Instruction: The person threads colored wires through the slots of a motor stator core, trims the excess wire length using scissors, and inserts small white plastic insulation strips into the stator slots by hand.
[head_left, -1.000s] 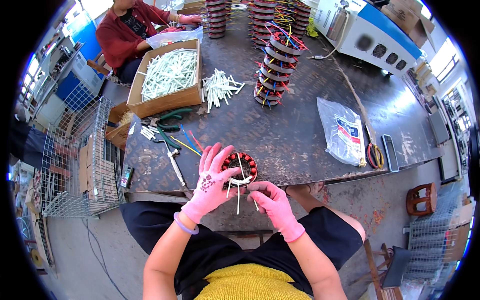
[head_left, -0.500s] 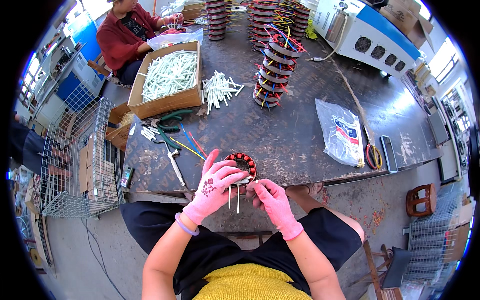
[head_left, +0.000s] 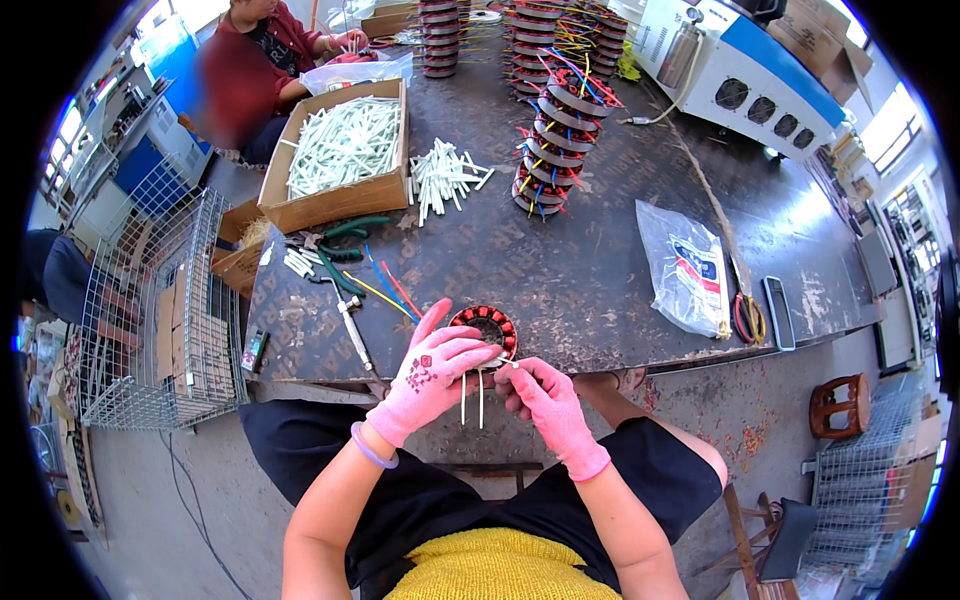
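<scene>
Fingers (head_left: 468, 353) of the pink-gloved left hand (head_left: 428, 382) bend over the near side of a ring with red windings (head_left: 507, 332), gripping it at the table's near edge. At four o'clock from the ring, the gloved right hand (head_left: 550, 408) has thumb and forefinger pinched on a small white piece (head_left: 516, 365); its far end is hidden. Two thin white strips (head_left: 481, 402) hang below the left fingers, at six o'clock.

Yellow, blue and red wires (head_left: 385, 290) lie at ten o'clock, with green-handled pliers (head_left: 335, 268) farther out. A slim metal tool (head_left: 352, 332) lies at nine. Toward eleven stands a cardboard box (head_left: 330, 212) of white tubes (head_left: 345, 145), more tubes (head_left: 443, 180) heaped just beside it. A leaning stack of rings (head_left: 560, 140) stands at one o'clock on the table (head_left: 590, 265); scissors (head_left: 748, 318) lie at three.
</scene>
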